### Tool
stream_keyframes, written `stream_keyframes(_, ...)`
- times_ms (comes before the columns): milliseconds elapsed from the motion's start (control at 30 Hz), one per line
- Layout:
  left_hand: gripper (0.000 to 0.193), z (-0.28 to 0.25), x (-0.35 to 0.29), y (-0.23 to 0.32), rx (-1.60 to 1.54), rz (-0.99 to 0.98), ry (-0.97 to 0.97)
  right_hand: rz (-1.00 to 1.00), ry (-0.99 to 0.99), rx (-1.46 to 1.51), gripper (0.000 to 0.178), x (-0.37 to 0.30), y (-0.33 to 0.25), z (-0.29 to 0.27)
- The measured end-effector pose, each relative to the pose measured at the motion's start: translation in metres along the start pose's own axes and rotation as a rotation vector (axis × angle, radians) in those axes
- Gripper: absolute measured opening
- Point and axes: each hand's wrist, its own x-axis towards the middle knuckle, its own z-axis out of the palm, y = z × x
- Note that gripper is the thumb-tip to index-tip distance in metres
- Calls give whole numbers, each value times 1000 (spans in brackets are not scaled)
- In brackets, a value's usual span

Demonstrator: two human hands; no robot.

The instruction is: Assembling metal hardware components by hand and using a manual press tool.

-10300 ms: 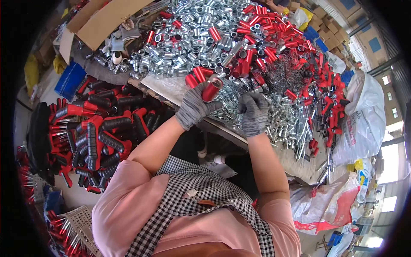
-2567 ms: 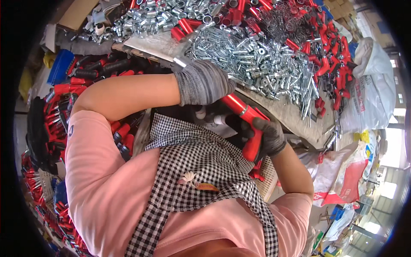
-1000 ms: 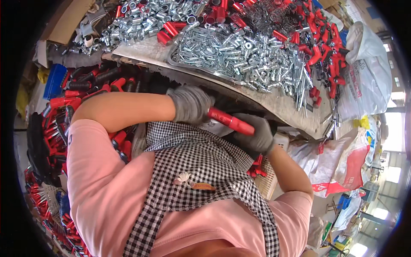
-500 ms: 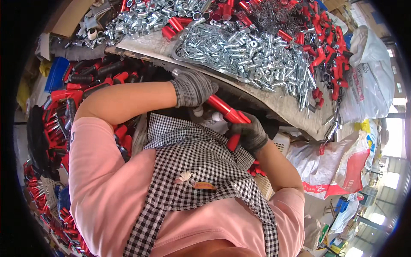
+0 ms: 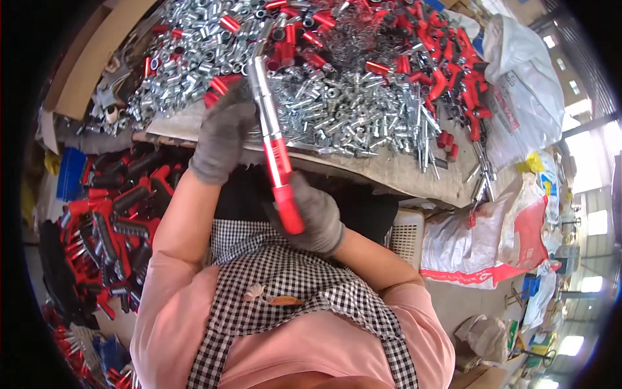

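Observation:
In my right hand (image 5: pixel 314 217), gloved in grey, is a slim tubular tool (image 5: pixel 278 162) with a red lower body and a silver metal barrel bent at its top end. The fingers wrap the red part, and the tool stands nearly upright over the front edge of the bench. My left hand (image 5: pixel 223 139), also in a grey glove, is raised beside the silver barrel. Its fingertips are dark and blurred, so whether they touch the barrel does not show.
Loose silver metal parts (image 5: pixel 350 110) heap on the bench (image 5: pixel 414 162), with red handles (image 5: pixel 447 78) to the right. Red and black tools (image 5: pixel 110 227) pile up at left. A white basket (image 5: pixel 407 236) and a white-and-red sack (image 5: pixel 483 240) stand at right.
The tool has gone from lying slantwise at my waist to nearly upright, its silver end now over the bench. My left hand has left its upper end area and swung forward; the view has shifted.

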Motion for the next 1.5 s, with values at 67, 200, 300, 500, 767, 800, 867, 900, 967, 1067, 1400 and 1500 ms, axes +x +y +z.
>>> stream_keyframes(67, 54, 11, -10, -6, -106, -80, -71, -443, -65, 152, 71, 17, 11, -19)
stream_keyframes(200, 48, 8, -24, 4, 212, -149, -313, -162, -243, 173, 58, 46, 23, -78)
stream_keyframes(300, 22, 3, -35, 14, 462, -553, -439, 412, 156, -160, 52, 48, 120, -98)
stream_keyframes(500, 26, -7, -48, -22, 354, -661, -661, 761, -171, -440, 72, 97, 191, -110)
stream_keyframes(767, 40, 6, -53, -16, 369, -391, -528, 756, 287, 798, 34, 77, 190, -131)
stream_keyframes(800, 42, 9, -53, -13, 374, -446, -535, 644, 267, 920, 33, 77, 164, -131)
stream_keyframes(867, 41, 14, -52, -13, 394, -466, -553, 426, 94, 1110, 31, 79, 102, -120)
stream_keyframes(900, 40, 16, -52, -13, 413, -491, -584, 319, -53, 1172, 30, 76, 81, -112)
stream_keyframes(967, 39, 15, -56, -20, 410, -522, -595, 151, -289, 900, 25, 68, 51, -89)
stream_keyframes(1067, 39, 3, -61, -32, 371, -520, -647, 140, -435, 818, 27, 55, 30, -64)
stream_keyframes(1400, 56, -16, -61, -42, 346, -340, -665, 440, -491, 1393, 45, 50, 23, -38)
stream_keyframes(1500, 63, -16, -61, -36, 358, -155, -639, 304, -471, 1272, 41, 54, 24, -27)
